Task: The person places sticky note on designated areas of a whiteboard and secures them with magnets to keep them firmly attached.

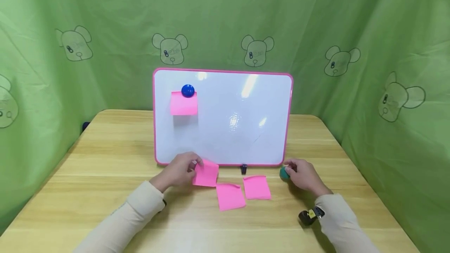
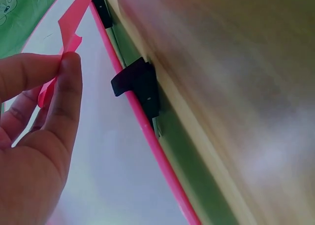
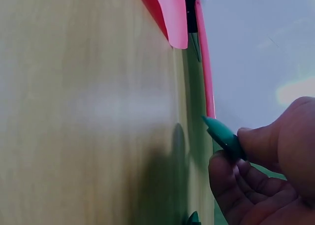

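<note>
My left hand (image 1: 180, 169) pinches a pink sticky note (image 1: 207, 173) between thumb and fingers, low in front of the whiteboard (image 1: 214, 139). In the left wrist view the note (image 2: 74, 19) looks bent, its lower part partly hidden by the fingers. Beyond the board's lower right corner, my right hand (image 1: 303, 173) holds a round green magnet (image 1: 284, 172) by its edge. The right wrist view shows that magnet (image 3: 224, 136) tilted between thumb and forefinger. On the board, a blue magnet (image 1: 188, 90) overlaps the top of another pink note (image 1: 184, 106).
Two more pink notes, a left one (image 1: 230, 197) and a right one (image 1: 257, 187), lie on the wooden table (image 1: 105, 159) between the hands. A black clip (image 1: 244, 169) sits at the board's lower edge. Green curtain (image 1: 218, 11) surrounds the table's back and sides.
</note>
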A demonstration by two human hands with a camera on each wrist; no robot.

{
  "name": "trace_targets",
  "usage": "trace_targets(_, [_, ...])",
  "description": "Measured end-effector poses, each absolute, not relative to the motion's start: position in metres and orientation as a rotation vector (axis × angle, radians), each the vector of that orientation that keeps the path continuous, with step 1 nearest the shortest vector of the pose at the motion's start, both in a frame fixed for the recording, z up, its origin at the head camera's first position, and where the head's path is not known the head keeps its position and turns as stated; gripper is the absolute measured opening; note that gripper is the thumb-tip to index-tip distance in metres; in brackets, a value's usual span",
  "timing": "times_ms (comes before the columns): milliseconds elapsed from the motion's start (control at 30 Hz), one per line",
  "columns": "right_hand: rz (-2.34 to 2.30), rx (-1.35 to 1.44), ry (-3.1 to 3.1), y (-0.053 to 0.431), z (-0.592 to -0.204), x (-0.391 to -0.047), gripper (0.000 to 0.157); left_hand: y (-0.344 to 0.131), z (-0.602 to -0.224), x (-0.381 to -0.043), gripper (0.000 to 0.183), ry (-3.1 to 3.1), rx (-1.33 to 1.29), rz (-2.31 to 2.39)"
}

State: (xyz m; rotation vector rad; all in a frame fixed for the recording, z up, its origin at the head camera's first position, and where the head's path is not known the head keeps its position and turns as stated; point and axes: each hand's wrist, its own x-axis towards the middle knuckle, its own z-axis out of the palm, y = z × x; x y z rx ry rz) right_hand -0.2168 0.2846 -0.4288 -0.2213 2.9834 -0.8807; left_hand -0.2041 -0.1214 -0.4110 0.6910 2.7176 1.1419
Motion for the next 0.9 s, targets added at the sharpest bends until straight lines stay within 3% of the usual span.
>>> trace_targets(300, [-0.896,-0.236,2.993,0.280,-0.423,-0.220,0.027,-0.118,-0.402,-0.207,0.028,2.784,0.803,1.089])
trace_targets(900, [-1.081,-0.183,2.978,0.269,-0.416,-0.227,0.027,-0.110,-0.392,-0.216,0.038,2.734,0.712,1.168])
